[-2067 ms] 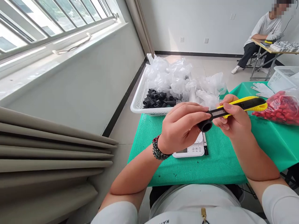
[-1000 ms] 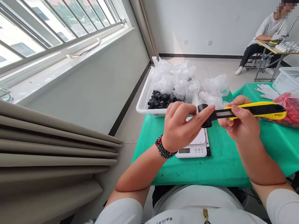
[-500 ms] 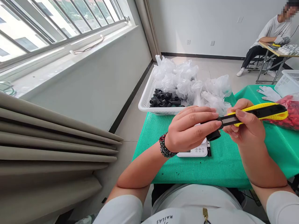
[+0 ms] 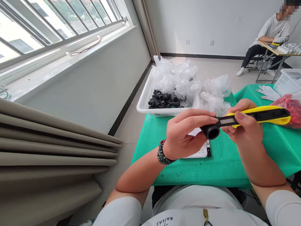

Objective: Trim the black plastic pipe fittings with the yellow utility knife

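My left hand [image 4: 188, 133] is closed around a black pipe fitting [image 4: 213, 131], its round open end turned toward me. My right hand [image 4: 248, 125] grips a yellow and black utility knife [image 4: 268, 115], with the thumb on top of it. The knife's extended front end points left and meets the fitting's edge by my left fingertips. Whether the blade is cutting into it I cannot tell. Below my left hand, a white digital scale [image 4: 199, 153] lies partly hidden, with a black marker pen [image 4: 208, 149] along its right side.
Behind my hands, a white plastic basket [image 4: 143, 105] holds several black fittings [image 4: 162, 99] and clear plastic bags [image 4: 175, 73]. At right are a bag of red pieces [image 4: 284, 105], a white glove [image 4: 268, 92] and another basket [image 4: 288, 81]. A co-worker [image 4: 270, 31] sits at a far table.
The fitting has turned so its open end now faces me more. My left fingers have shifted back along it, and the knife stays against its edge.
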A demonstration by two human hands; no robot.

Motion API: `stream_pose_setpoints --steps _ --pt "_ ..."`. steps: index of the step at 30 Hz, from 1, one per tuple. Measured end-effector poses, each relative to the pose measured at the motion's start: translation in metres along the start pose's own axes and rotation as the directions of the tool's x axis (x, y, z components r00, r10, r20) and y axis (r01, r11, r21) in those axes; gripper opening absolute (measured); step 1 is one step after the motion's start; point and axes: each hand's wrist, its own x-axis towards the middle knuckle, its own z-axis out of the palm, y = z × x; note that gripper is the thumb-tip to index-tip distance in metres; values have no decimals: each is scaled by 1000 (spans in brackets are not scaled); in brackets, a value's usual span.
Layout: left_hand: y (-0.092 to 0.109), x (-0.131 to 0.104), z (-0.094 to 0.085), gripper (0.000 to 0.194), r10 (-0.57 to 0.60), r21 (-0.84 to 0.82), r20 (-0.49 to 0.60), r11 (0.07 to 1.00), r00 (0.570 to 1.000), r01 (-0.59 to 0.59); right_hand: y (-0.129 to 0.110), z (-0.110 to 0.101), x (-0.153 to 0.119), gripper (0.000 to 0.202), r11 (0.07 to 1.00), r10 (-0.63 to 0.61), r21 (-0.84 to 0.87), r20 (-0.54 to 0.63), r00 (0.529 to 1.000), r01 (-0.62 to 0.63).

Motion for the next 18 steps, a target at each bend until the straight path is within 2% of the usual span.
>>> stream_pose_setpoints --steps 3,7,10,15,17,18 --pt "-2 1 -2 23 59 23 10 998 998 -59 -1 4 -1 19 997 67 32 -40 997 -66" --pt "-6 2 -4 24 104 5 31 995 994 -104 0 12 0 31 994 93 68 -83 992 -87" --pt "-9 2 -4 26 117 -51 12 992 993 -116 2 14 1 32 994 93 70 -97 991 -86" --pt "-3 1 -2 24 -69 -117 -36 991 997 64 5 10 -1 31 998 -58 -45 -97 994 54" --pt "2 2 -1 23 -229 -201 -52 956 972 214 7 9 -4 28 982 -148 -131 -105 983 134" --pt "4 3 0 23 -335 -275 -48 910 941 310 8 9 -5 24 968 -199 -177 -99 975 180"
